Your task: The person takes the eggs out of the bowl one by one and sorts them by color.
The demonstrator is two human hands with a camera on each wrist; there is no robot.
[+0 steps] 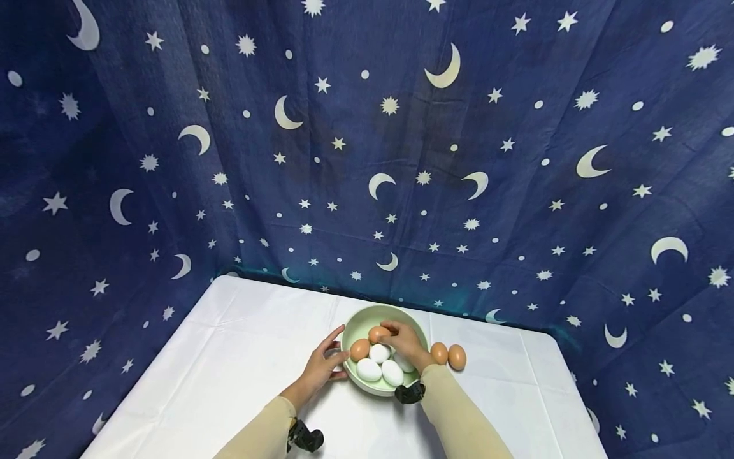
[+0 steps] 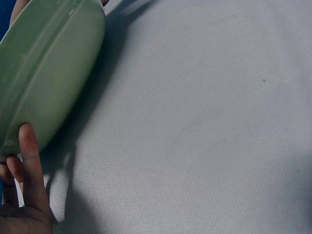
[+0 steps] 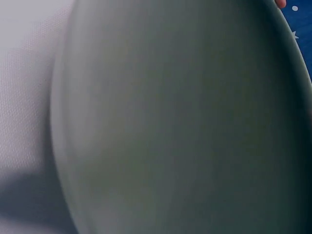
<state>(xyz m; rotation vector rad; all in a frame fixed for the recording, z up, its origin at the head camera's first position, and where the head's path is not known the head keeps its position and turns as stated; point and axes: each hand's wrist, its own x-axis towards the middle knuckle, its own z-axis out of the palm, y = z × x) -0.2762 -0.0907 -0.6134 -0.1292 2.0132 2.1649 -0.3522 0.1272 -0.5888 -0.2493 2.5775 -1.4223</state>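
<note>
A pale green bowl (image 1: pixel 367 313) stands on the table with several white eggs (image 1: pixel 369 370) and a brown egg (image 1: pixel 360 349) in it. My left hand (image 1: pixel 321 366) holds the bowl at its left side, thumb at the rim; the left wrist view shows a straight finger (image 2: pixel 30 151) against the outer wall. Inside the bowl, toward the back, my right hand (image 1: pixel 405 341) pinches another brown egg (image 1: pixel 378 334) between thumb and fingers. In the right wrist view the bowl's outer wall (image 3: pixel 170 117) fills most of the picture and hides that hand's work.
Two brown eggs, a nearer one (image 1: pixel 457 357) and one beside it (image 1: pixel 438 352), lie on the table just right of the bowl, close to my right forearm. White cloth (image 1: pixel 258 331) covers the table. Behind it hangs a dark blue curtain (image 1: pixel 344 159) with moons and stars.
</note>
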